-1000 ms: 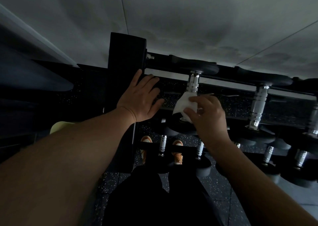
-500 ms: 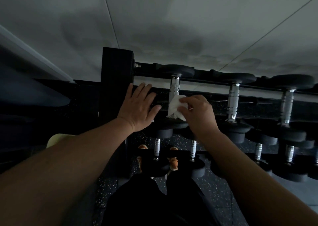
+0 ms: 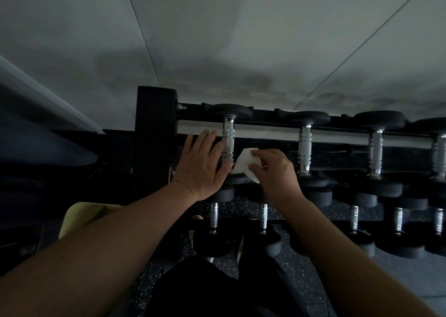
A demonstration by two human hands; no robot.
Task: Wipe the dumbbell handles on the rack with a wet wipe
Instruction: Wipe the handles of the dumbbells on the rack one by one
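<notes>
A black rack (image 3: 272, 114) carries a row of dumbbells with chrome handles. My right hand (image 3: 272, 169) pinches a crumpled white wet wipe (image 3: 245, 163) just right of the lower end of the leftmost top-row handle (image 3: 228, 139). My left hand (image 3: 201, 163) lies flat with straight fingers beside that handle, its fingertips next to the chrome. More top-row handles (image 3: 304, 148) (image 3: 375, 151) stand to the right. Shorter handles (image 3: 213, 216) (image 3: 263, 217) sit on the lower tier.
A thick black rack post (image 3: 155, 133) rises just left of my left hand. A pale wall panel (image 3: 241, 39) fills the upper view. Speckled dark floor (image 3: 294, 268) and my shoes show below. A pale yellow object (image 3: 74, 216) sits at the lower left.
The view has tilted up and the rack sits lower in frame. My right hand with the wipe has slipped down and off to the right of the leftmost handle. The left hand stays flat.
</notes>
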